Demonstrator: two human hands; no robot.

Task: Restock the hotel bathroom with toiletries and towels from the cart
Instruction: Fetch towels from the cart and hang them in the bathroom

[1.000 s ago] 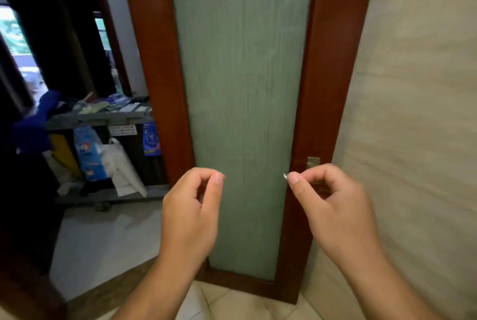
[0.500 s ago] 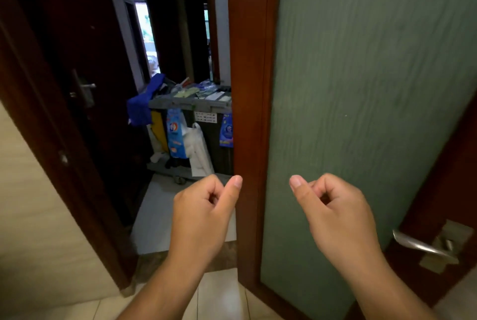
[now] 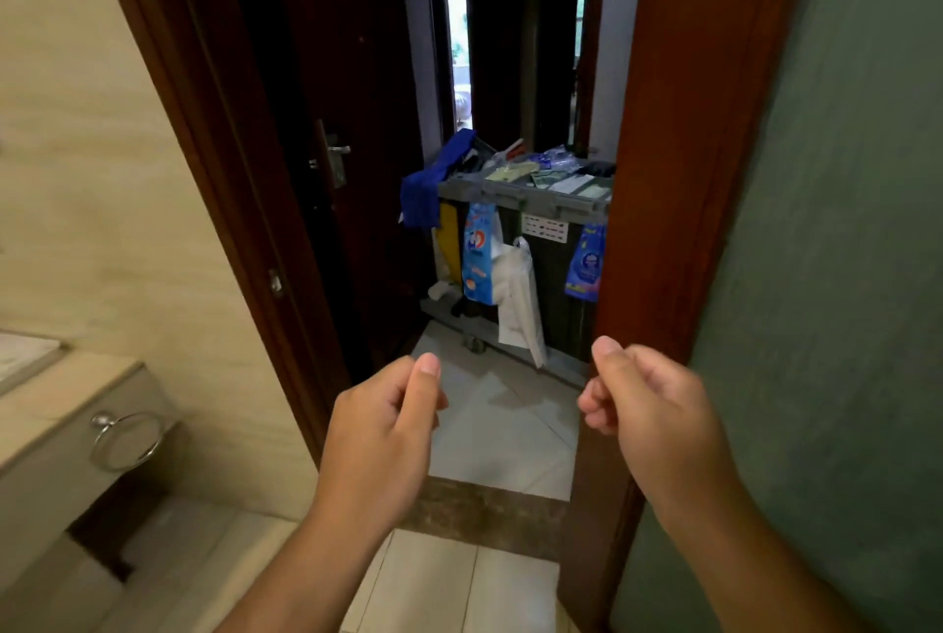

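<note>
Both curled and empty, my left hand (image 3: 380,433) and right hand (image 3: 658,418) risk striking the door (image 3: 842,275), frame right, approaching the centre cart (image 3: 525,204).

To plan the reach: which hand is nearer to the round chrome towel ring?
Left. The left hand is right of the round chrome towel ring; the right hand is farther right.
</note>
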